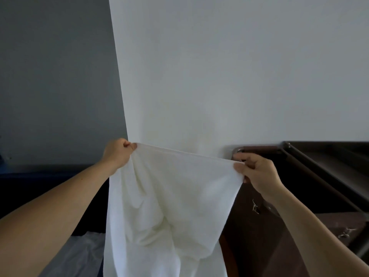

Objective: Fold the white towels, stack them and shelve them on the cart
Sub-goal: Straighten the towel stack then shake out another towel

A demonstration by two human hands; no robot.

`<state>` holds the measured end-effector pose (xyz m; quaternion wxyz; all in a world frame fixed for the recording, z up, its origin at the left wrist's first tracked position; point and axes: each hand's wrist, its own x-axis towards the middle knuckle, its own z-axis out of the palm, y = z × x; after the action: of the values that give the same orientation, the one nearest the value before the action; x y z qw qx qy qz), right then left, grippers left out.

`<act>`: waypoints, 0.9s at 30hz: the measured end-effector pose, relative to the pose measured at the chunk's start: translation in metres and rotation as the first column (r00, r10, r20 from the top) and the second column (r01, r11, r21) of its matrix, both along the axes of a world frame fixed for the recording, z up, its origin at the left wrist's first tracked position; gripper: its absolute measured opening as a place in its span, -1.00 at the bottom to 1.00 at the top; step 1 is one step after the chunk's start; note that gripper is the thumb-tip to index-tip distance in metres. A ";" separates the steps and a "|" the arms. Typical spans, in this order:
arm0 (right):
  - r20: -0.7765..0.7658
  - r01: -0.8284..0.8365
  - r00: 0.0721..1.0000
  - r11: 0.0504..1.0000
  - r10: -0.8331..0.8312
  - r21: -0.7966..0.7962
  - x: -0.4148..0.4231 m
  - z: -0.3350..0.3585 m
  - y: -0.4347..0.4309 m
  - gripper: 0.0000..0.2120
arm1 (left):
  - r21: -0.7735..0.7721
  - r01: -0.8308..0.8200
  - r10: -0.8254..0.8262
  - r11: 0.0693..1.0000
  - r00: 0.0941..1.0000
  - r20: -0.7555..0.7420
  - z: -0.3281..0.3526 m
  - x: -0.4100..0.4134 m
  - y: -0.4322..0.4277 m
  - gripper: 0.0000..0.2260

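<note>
Forearms (50, 216) out, our left hand (117, 152) and right hand (257, 172) each pinch a top corner of the white towel (169, 206), which hangs in the air beside the cart (319, 166), long axis straight down, top edge dipping slightly right; we want it level and taut before matching corners.
</note>
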<state>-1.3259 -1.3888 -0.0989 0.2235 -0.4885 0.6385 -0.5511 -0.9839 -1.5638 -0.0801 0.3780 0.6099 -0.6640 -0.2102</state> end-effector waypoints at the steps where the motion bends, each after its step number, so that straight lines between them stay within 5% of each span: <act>1: 0.091 0.000 0.996 1.000 0.002 -0.026 0.001 0.006 0.001 -0.76 | 0.012 0.009 -0.009 1.000 1.000 -0.022 0.002 0.000 0.002 -0.74; 4: 0.264 0.045 0.964 0.997 -0.026 -0.065 0.007 0.027 0.002 -0.78 | -0.027 0.031 -0.034 0.999 0.992 -0.118 0.010 -0.002 0.015 -0.74; 8: 0.134 0.051 0.990 0.998 -0.047 -0.029 0.039 0.047 -0.009 -0.88 | -0.132 0.115 -0.139 0.985 0.972 -0.189 0.019 -0.030 0.047 -0.66; 14: -0.228 0.025 0.974 0.996 -0.005 0.087 0.099 0.041 -0.032 -0.92 | -0.230 0.209 -0.225 0.951 0.973 -0.047 0.010 -0.082 0.091 -0.62; 18: -0.181 -0.013 0.983 0.995 0.031 0.101 0.117 0.037 -0.031 -0.88 | -0.221 0.238 -0.241 0.946 0.970 0.012 -0.008 -0.096 0.104 -0.82; 27: -0.133 -0.133 0.976 0.953 0.174 0.273 0.119 0.032 -0.025 -0.57 | -0.140 0.309 -0.281 0.941 0.942 0.185 -0.027 -0.099 0.121 -0.72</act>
<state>-1.2073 -1.4142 -0.0673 0.2781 -0.5444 0.6813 -0.4027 -1.0825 -1.4433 -0.1071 0.3365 0.4844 -0.7920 -0.1577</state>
